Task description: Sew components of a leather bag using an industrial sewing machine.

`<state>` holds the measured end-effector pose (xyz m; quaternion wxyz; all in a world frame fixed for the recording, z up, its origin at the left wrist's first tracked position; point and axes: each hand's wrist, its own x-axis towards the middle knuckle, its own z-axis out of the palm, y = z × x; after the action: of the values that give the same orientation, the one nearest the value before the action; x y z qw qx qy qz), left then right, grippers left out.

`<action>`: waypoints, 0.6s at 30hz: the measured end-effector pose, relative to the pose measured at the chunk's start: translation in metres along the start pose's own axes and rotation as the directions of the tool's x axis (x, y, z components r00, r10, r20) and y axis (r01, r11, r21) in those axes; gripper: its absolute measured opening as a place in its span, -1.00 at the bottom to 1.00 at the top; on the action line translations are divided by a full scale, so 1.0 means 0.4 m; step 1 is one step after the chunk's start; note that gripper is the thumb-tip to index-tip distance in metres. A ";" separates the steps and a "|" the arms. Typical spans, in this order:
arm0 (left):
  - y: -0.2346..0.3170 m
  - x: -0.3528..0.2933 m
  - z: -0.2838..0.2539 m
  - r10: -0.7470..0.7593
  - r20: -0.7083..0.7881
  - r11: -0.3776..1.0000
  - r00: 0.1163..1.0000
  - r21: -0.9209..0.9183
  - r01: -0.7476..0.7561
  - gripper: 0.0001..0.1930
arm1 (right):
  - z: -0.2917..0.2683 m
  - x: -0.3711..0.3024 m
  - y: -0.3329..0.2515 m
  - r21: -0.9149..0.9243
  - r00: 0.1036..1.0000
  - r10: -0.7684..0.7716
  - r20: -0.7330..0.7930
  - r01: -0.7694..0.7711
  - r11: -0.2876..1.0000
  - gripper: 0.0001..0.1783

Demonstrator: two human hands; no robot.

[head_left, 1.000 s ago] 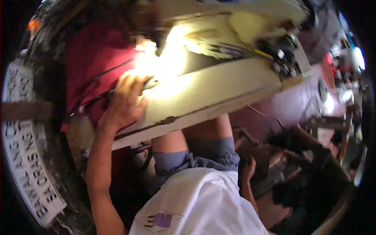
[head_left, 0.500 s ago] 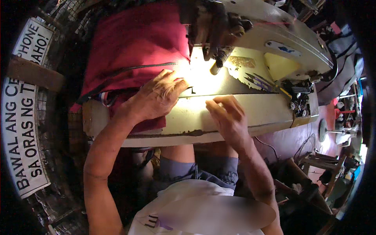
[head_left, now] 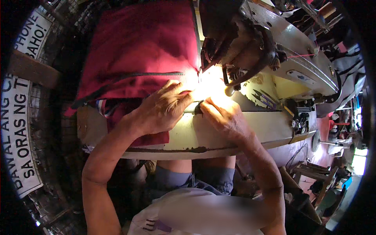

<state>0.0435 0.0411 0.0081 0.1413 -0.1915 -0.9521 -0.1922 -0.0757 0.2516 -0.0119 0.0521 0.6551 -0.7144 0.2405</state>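
Note:
A dark red cloth piece lies over the left of the sewing machine table. A dark narrow strip runs across it. Resting by the cloth's near right edge, my left hand has its fingers bent and pressed together on the red fabric. My right hand is close beside it, its fingertips pinched around a small dark piece whose kind I cannot make out. Both sets of fingertips are in the bright lamplight, just in front of the sewing machine head. Glare hides the needle area.
Scissors-like pointed tools lie under the machine's arm. Bobbins and small dark parts sit at the table's right end. A striped ribbon loop shows below the cloth. A fan stands farther right.
My right hand has moved left and up to my left hand, and its fingertips have closed on the small dark piece. My left hand stays at the cloth's edge. The view has shifted slightly.

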 end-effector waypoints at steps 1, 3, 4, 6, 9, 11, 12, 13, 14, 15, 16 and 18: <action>0.001 0.002 -0.005 0.009 0.014 1.000 1.000 -0.019 -0.009 -0.57 | 0.000 0.005 0.006 0.023 0.997 0.038 0.061 -0.040 0.999 -0.61; 0.000 -0.005 -0.001 -0.014 0.008 0.999 1.000 -0.034 0.014 -0.54 | 0.011 0.011 0.009 0.060 0.996 0.080 -0.043 -0.078 0.995 -0.69; -0.005 -0.010 0.007 -0.038 0.009 0.998 0.999 -0.053 0.038 -0.51 | 0.014 0.018 0.017 0.115 0.984 0.153 -0.086 -0.143 0.983 -0.73; -0.017 -0.023 0.032 -0.081 -0.017 0.994 0.997 -0.076 0.080 -0.46 | 0.025 0.029 0.030 0.172 0.967 0.227 -0.118 -0.205 0.963 -0.78; 0.005 0.005 -0.002 -0.165 0.005 0.976 0.986 -0.144 0.164 -0.36 | 0.017 0.038 0.024 0.210 0.947 0.267 -0.178 -0.229 0.951 -0.84; -0.009 0.016 0.000 -0.221 0.054 0.946 0.974 -0.230 0.227 -0.32 | 0.017 0.041 0.037 0.226 0.947 0.293 -0.134 -0.259 0.939 -0.83; -0.019 0.018 0.006 -0.226 0.039 0.929 0.973 -0.293 0.228 -0.32 | 0.016 0.040 0.043 0.056 0.974 0.195 -0.120 -0.189 0.980 -0.82; -0.024 0.019 0.014 -0.234 0.027 0.906 0.972 -0.355 0.228 -0.31 | 0.020 0.036 0.047 -0.110 0.991 0.101 -0.088 -0.110 0.988 -0.81; -0.024 0.021 0.012 -0.233 0.029 0.906 0.972 -0.357 0.228 -0.31 | 0.022 0.034 0.048 -0.109 0.991 0.103 -0.087 -0.112 0.988 -0.81; -0.019 0.025 0.003 -0.238 0.062 0.906 0.969 -0.345 0.245 -0.32 | 0.023 0.034 0.049 -0.099 0.990 0.112 -0.087 -0.120 0.988 -0.79; -0.013 0.024 0.000 -0.243 0.094 0.906 0.965 -0.333 0.261 -0.32 | 0.026 0.032 0.046 -0.089 0.989 0.120 -0.086 -0.128 0.988 -0.78; -0.013 0.016 0.019 -0.251 0.054 0.914 0.966 -0.315 0.255 -0.35 | 0.032 0.029 0.045 -0.063 0.984 0.148 -0.101 -0.155 0.986 -0.78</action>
<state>0.0343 0.0419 0.0017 0.0763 -0.0882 -0.9259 -0.3593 -0.0913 0.2362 -0.0236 0.0909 0.5844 -0.7668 0.2497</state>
